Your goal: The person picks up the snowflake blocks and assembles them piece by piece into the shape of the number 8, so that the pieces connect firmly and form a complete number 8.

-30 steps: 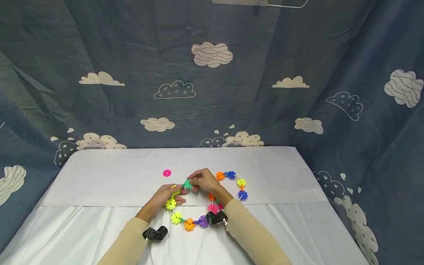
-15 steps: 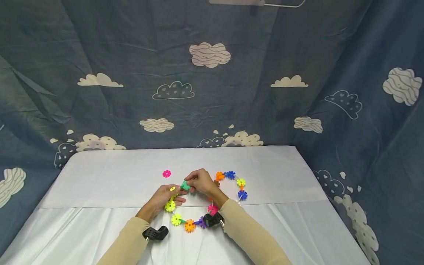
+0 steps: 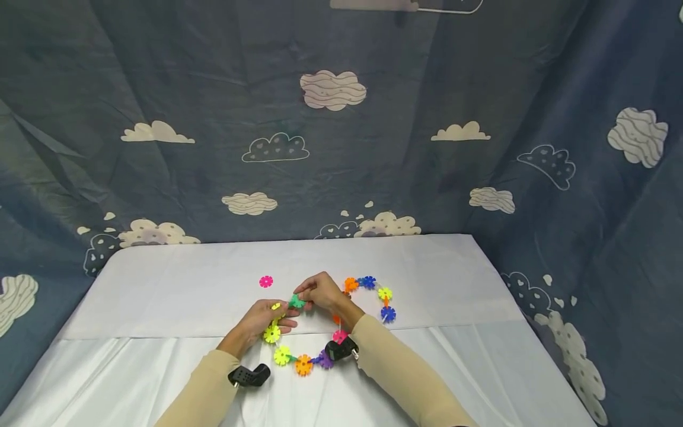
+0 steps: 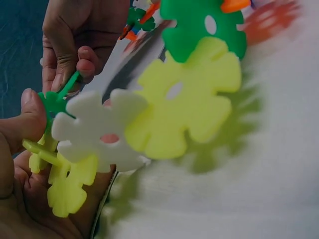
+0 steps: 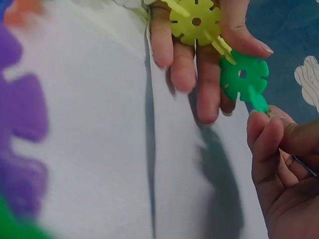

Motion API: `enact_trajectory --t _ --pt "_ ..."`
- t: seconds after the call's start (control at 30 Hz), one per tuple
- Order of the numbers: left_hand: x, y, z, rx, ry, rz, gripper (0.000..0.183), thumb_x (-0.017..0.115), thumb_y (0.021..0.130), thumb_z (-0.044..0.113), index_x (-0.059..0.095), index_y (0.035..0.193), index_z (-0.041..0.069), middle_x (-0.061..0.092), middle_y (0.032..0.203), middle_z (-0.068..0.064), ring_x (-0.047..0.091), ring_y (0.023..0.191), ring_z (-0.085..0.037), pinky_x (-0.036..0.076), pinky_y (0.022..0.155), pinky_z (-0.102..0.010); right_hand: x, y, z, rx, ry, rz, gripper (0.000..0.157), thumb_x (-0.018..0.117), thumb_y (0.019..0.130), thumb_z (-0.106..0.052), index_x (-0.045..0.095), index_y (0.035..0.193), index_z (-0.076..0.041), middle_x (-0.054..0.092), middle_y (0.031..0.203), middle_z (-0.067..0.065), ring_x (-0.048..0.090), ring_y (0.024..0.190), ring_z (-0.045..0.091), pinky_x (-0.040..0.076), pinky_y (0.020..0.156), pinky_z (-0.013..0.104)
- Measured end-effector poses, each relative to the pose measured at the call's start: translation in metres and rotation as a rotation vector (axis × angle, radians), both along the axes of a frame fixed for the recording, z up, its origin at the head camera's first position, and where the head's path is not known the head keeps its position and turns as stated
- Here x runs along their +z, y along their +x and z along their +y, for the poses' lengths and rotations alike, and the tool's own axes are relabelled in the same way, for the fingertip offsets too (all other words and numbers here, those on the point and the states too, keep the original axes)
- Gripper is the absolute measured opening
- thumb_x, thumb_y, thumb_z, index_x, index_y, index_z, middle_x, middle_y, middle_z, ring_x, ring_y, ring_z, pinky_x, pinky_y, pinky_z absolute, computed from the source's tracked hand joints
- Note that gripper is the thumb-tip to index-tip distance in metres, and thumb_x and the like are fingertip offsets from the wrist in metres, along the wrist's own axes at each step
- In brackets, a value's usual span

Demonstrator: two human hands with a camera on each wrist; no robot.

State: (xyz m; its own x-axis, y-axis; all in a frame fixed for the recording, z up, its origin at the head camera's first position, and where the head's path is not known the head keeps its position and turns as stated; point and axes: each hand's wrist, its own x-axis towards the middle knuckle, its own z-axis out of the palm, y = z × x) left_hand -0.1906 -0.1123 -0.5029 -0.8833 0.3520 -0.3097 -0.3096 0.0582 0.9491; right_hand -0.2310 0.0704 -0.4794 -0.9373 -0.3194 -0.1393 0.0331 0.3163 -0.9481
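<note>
A chain of interlocking plastic flower discs point(image 3: 303, 365) curves over the white table. My left hand point(image 3: 258, 320) holds its left end, the thumb on top and the fingers spread below. Yellow discs point(image 5: 196, 22) lie over those fingers in the right wrist view. A green disc point(image 5: 243, 74) sticks out past the left thumb. My right hand point(image 3: 320, 292) pinches a second green disc point(image 5: 258, 101), seen edge-on against the first. Close to the left wrist camera, a white disc point(image 4: 92, 127) joins a larger-looking yellow disc point(image 4: 192, 99).
A loose pink disc point(image 3: 265, 281) lies beyond the left hand. The chain's other part, with blue discs point(image 3: 388, 314), loops right of the right forearm, which hides some of it. A patterned cloud curtain point(image 3: 341, 160) hangs behind the white table point(image 3: 427, 261).
Both hands stay together at the chain's end. The right hand and the green disc have shifted slightly left and down towards the left hand. The head view has shifted a little.
</note>
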Motion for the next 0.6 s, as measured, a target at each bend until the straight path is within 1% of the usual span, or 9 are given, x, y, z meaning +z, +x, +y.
enact_trajectory --t 0.2,0.3,0.5,0.6 --pt "0.0013 0.0010 -0.0015 0.000 0.032 0.027 0.040 0.043 0.104 0.014 0.047 0.128 -0.017 0.064 0.118 -0.024 0.070 0.085 -0.018 0.058 0.080 -0.033 0.0025 0.0056 -0.0048 -0.083 -0.044 -0.020 0.008 0.065 0.086 0.007 0.071 0.092 0.008 0.069 0.071 0.012 0.055 0.047 0.010 0.050 0.048 0.021" --pt "0.0023 0.0014 -0.0018 -0.003 0.039 0.030 0.040 0.043 0.104 0.014 0.047 0.128 -0.017 0.063 0.118 -0.025 0.070 0.085 -0.018 0.058 0.080 -0.033 0.0029 0.0077 -0.0073 -0.104 -0.038 -0.010 0.008 0.065 0.086 0.008 0.071 0.091 0.007 0.068 0.070 0.012 0.055 0.046 0.010 0.051 0.048 0.022" --pt "0.0016 0.0018 -0.0008 0.000 0.043 0.000 0.038 0.044 0.104 0.014 0.049 0.127 -0.017 0.065 0.114 -0.024 0.070 0.083 -0.018 0.059 0.078 -0.032 0.0010 0.0067 -0.0069 -0.052 0.012 0.052 0.007 0.066 0.085 0.007 0.072 0.090 0.008 0.067 0.068 0.009 0.054 0.049 0.009 0.049 0.048 0.020" --pt "-0.0004 0.0027 -0.0013 -0.020 0.038 -0.018 0.041 0.045 0.104 0.017 0.049 0.127 -0.016 0.067 0.111 -0.020 0.070 0.083 -0.017 0.059 0.078 -0.030 -0.0010 0.0059 -0.0041 -0.013 0.023 0.029 0.008 0.066 0.087 0.005 0.072 0.091 0.007 0.067 0.069 0.008 0.055 0.049 0.010 0.050 0.049 0.020"
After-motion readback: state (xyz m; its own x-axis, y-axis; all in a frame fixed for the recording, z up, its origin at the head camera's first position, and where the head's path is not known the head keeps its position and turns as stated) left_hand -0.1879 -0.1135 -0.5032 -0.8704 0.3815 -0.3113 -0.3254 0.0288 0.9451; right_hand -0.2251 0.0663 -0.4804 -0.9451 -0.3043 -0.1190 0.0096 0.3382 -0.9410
